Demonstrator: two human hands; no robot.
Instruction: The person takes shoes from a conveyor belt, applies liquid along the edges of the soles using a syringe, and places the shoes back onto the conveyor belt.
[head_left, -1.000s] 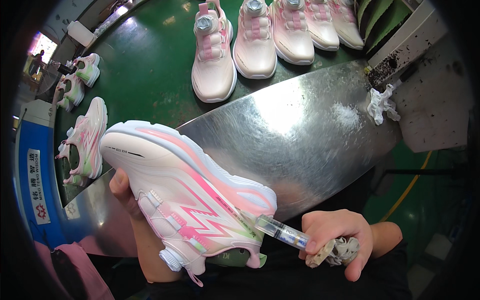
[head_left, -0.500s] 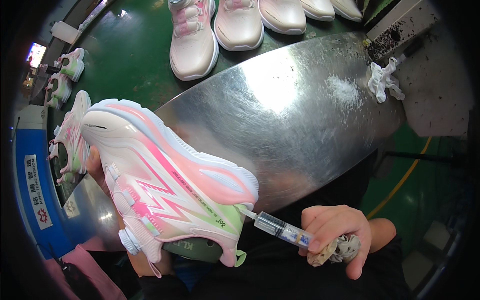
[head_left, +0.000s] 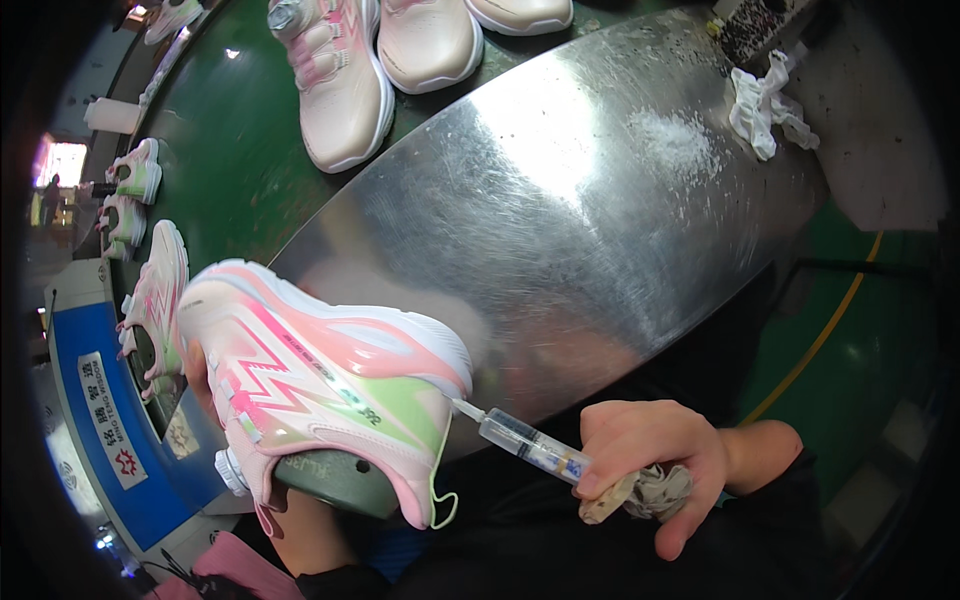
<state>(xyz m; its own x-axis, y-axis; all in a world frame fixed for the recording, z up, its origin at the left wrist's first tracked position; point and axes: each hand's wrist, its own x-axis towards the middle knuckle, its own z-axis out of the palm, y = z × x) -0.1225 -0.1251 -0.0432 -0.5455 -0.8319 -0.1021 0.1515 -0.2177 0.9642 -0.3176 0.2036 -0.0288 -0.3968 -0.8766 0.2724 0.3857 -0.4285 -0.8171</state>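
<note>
One pink, white and green sneaker (head_left: 325, 385) tilts sideways, toe left, over the near edge of a metal counter (head_left: 540, 270). The left hand (head_left: 198, 385), mostly hidden behind it, grips it. The right hand (head_left: 650, 440), partly curled, grasps a clear syringe (head_left: 530, 445) and crumpled cloth (head_left: 662, 492); the syringe's tip is at the heel, contact unclear.

White glare covers the metal sheet (head_left: 520, 260); corners are black.

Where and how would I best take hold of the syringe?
Take the syringe by the rear of its clear barrel, probably from the right, where the right grip holds it: it is slim and straight, and its narrow tip points up-left at the shoe, so that end seems best left free.
</note>
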